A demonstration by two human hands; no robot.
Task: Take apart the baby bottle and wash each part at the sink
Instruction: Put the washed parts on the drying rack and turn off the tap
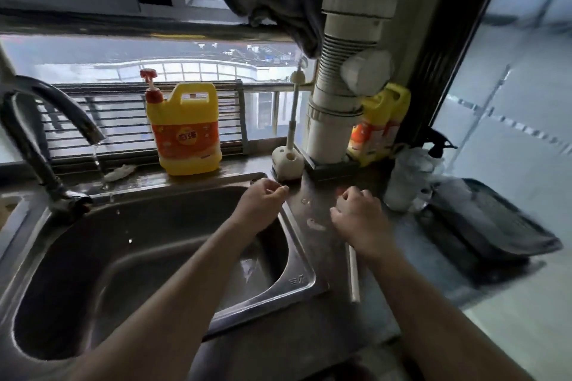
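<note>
No baby bottle can be picked out with certainty: the nearest candidates are a small pale smear or scrap (315, 225) on the wet steel counter (312, 260) between the two hands, and a crumpled translucent white plastic bundle (408, 176) just beyond the right hand. Neither is sharp enough to name.

The left hand (263, 199) hangs over the right rim of the stainless steel sink (297, 281), fingers curled with the thumb meeting the forefinger. Whether it pinches something small I cannot tell. The right hand (360, 215) rests knuckles-up on the counter with its fingers bent under, and what they cover, if anything, is hidden.

A bottle of this kind should be light, with a stiff body, a hard screw collar and a soft, floppy teat, and all of it slick once wet. The likely hold is one palm round the body while the other hand turns the collar, and the teat is best held by its thick base.

Further out, the curved grey metal tap (46, 108) lets a thin stream of water (97, 161) fall at the sink's back edge. A yellow detergent jug with a red pump (185, 130) stands on the ledge, with a white brush holder (288, 162) beside it at the foot of a white drain pipe (337, 102). A dark tray (495, 226) lies at the far right
</note>
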